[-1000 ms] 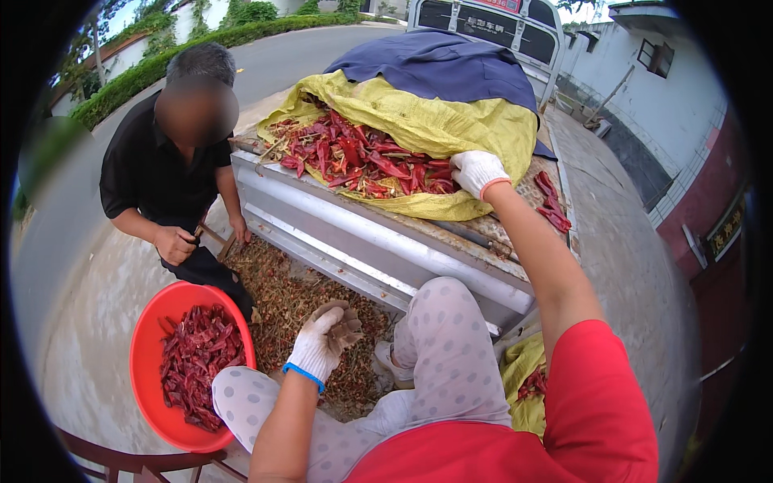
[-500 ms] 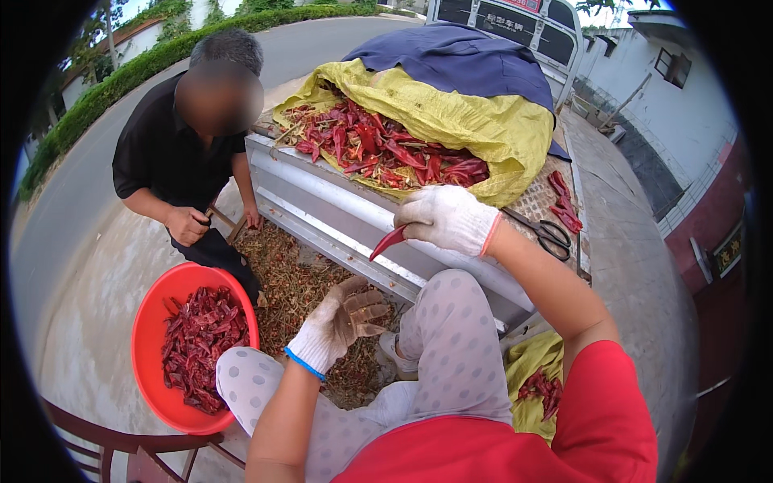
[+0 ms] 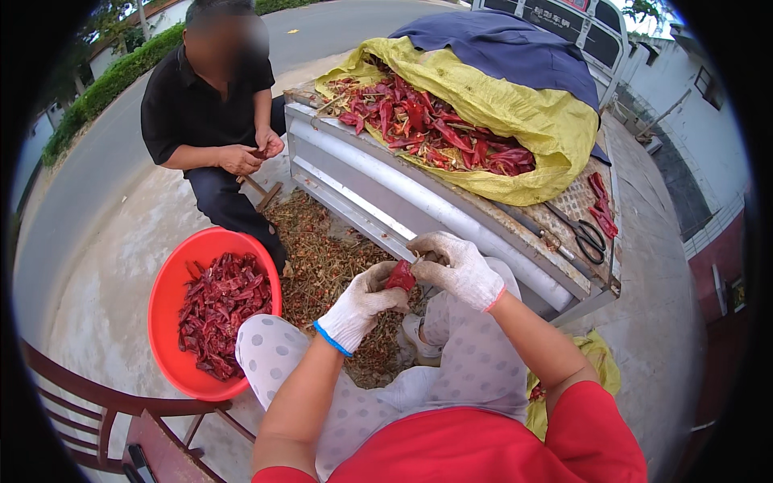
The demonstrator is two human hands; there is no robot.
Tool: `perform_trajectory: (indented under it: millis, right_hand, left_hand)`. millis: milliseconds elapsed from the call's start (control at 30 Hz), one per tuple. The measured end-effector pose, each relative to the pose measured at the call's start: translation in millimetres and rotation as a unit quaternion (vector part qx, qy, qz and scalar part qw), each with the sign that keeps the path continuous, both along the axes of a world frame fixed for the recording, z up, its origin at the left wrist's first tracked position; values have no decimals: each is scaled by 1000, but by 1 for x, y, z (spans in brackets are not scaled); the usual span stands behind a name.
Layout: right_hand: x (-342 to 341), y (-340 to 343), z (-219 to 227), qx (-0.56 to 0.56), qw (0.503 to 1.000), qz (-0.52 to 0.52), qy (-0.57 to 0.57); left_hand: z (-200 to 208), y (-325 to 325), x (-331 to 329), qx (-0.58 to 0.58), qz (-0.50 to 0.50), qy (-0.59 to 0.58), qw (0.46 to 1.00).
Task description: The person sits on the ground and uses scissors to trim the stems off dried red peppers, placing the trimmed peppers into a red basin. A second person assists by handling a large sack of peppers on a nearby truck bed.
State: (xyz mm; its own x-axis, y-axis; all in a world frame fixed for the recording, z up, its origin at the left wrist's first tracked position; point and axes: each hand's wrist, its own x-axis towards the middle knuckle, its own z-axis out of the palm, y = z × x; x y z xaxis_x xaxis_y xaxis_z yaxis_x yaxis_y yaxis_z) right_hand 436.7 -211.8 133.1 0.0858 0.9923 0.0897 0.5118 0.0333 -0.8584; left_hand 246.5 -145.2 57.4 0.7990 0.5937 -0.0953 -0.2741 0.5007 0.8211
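Note:
Both my hands wear white knit gloves and meet above my lap. A dried red chili pepper [image 3: 401,276] is held between them. My left hand [image 3: 364,303] is closed round its body, with the fingertips at its side. At its upper end, the fingers of my right hand [image 3: 457,270] pinch it near the stem; the fingertips partly hide that end. Ahead, a yellow woven sack [image 3: 555,129] spills a heap of red chilies [image 3: 435,121] onto the truck bed. To my left stands a red plastic basin [image 3: 165,330] holding many dark red chilies [image 3: 221,310].
Black-handled scissors [image 3: 590,240] and a long-bladed tool [image 3: 531,225] lie by the metal truck bed edge [image 3: 354,165]. Several loose chilies [image 3: 601,205] rest beyond them. Stems and scraps [image 3: 310,249] cover the ground. Another person [image 3: 205,105] sits at left, both hands together. A wooden chair [image 3: 88,390] stands behind the basin.
My right hand has come down and left with the chili pepper to meet my left hand, which has closed on it. The other person's hands have come together. The view has shifted.

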Motion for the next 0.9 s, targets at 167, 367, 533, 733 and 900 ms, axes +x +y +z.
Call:
perform_trajectory:
  millis: [167,367,533,733,900]
  right_hand:
    - [-10,1,-19,165,968,66,-177]
    - [-17,-2,-25,256,926,75,-267]
    - [-11,-7,-34,210,965,27,-152]
    - [-20,-4,-28,157,984,-8,-82]
    - [-42,4,-15,22,999,-26,-29]
  left_hand:
    - [3,3,4,46,-31,-6,998]
    - [-40,-1,23,157,-14,2,987]
    - [-2,-13,15,346,86,141,924]
    - [0,-10,8,487,162,189,837]
    - [9,-10,-9,467,153,230,840]
